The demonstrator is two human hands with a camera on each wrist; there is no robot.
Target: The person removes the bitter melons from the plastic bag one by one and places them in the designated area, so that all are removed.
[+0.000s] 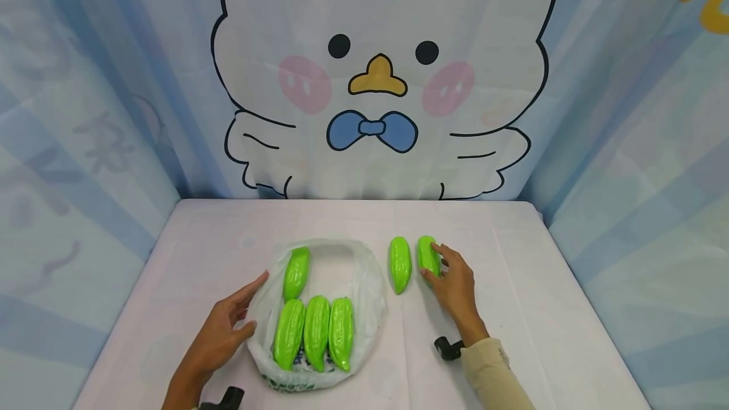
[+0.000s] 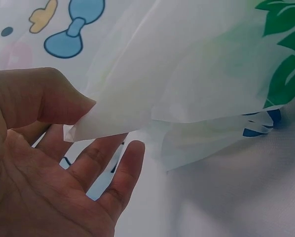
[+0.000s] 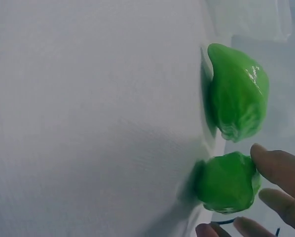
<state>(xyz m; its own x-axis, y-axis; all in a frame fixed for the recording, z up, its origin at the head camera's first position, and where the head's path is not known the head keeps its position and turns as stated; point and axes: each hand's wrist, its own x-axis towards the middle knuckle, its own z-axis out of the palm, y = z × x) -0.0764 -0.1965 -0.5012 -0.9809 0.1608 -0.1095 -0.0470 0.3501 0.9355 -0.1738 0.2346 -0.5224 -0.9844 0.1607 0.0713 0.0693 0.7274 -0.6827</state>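
Observation:
Glossy, ridged bitter melons, bright green, are split between bag and table. Several, including one bitter melon, lie inside a white translucent plastic bag whose mouth is spread wide. My left hand is at the bag's left side, thumb against its edge, fingers extended and spread; the left wrist view shows the thumb on a thin flap. On the table to the right, my right hand holds the rightmost bitter melon between thumb and fingers. Just left of it lies another bitter melon, untouched.
Everything stands on a table with a pale cloth. Printed curtains enclose it at the back and both sides. A black wrist mount sits by the right sleeve, and another wrist mount is near the left wrist.

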